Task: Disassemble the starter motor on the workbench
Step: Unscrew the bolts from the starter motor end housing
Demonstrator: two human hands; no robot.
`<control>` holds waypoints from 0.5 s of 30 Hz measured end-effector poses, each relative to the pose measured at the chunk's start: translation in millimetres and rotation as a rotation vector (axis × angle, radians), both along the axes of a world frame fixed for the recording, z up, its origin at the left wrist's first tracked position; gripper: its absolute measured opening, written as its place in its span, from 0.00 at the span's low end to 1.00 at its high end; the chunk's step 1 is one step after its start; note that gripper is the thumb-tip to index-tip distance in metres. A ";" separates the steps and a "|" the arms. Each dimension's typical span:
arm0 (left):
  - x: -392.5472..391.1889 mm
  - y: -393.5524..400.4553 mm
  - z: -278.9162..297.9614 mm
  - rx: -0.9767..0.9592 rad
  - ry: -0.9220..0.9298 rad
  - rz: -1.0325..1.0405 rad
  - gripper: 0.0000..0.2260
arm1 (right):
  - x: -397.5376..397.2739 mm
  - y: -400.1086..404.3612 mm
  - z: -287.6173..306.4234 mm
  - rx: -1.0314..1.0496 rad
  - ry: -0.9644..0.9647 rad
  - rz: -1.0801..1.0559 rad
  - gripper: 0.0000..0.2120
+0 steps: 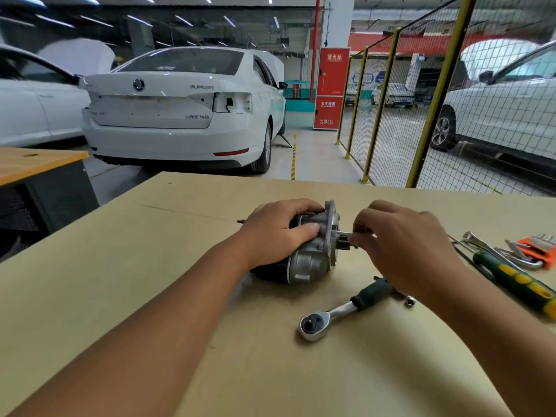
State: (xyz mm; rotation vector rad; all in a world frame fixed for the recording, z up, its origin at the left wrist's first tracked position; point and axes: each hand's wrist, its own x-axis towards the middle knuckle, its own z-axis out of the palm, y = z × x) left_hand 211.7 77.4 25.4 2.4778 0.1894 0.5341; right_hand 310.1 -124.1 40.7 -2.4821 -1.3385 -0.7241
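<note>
At the centre of the frame, on the tan workbench [150, 296], the starter motor [310, 254] lies on its side, its silver flanged end toward the right and its dark body toward the left. The left hand [276, 233] grips the motor from above, fingers curled over the housing and thumb pressed against the silver casting. The right hand [403, 242] meets the flanged end, its fingertips pinching a small metal part [346, 236] that sticks out of the flange; what exactly that part is cannot be told. Just below the motor, lower centre, a ratchet wrench [340, 311] with a dark grip lies flat, a small nut [409, 301] beside its handle. At the right edge lie a green-and-yellow screwdriver [517, 281], an orange holder of hex keys [538, 248] and some metal wrenches [493, 251]. A white car [180, 109] stands beyond the bench, upper left.
</note>
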 end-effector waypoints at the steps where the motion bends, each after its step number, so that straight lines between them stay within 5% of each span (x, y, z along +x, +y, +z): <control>1: 0.4 0.4 -0.6 -0.009 -0.002 -0.001 0.20 | 0.1 0.4 0.1 -0.005 0.044 0.020 0.06; 7: 1.0 -1.4 0.0 -0.007 -0.017 0.016 0.21 | 8.8 -1.4 0.3 -0.035 0.178 0.058 0.11; 15: 0.7 -0.4 -0.5 -0.006 0.005 0.000 0.21 | 6.2 -3.4 0.1 -0.004 0.015 -0.003 0.05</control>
